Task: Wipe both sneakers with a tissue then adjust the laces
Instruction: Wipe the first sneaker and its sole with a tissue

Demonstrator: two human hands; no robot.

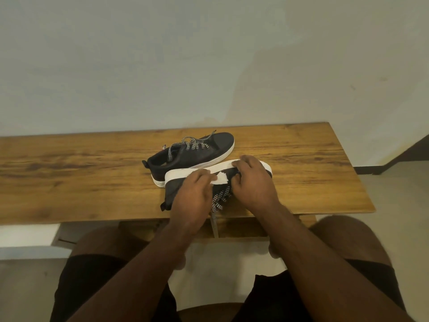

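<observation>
Two black sneakers with white soles and black-and-white laces lie on a wooden table (301, 159). The far sneaker (185, 156) stands upright, toe pointing right. The near sneaker (178, 182) is tipped on its side at the table's front edge, white sole facing away, laces (219, 201) dangling over the edge. My left hand (192, 196) presses a white tissue (220, 178) against the near sneaker's black side. My right hand (251, 180) grips the toe end of that sneaker, fingers curled over the upper.
The table stands against a pale wall, with bare wood to the left and right of the shoes. Its right edge ends near a dark doorway (406, 154). My knees (348, 240) sit under the front edge, above a light floor.
</observation>
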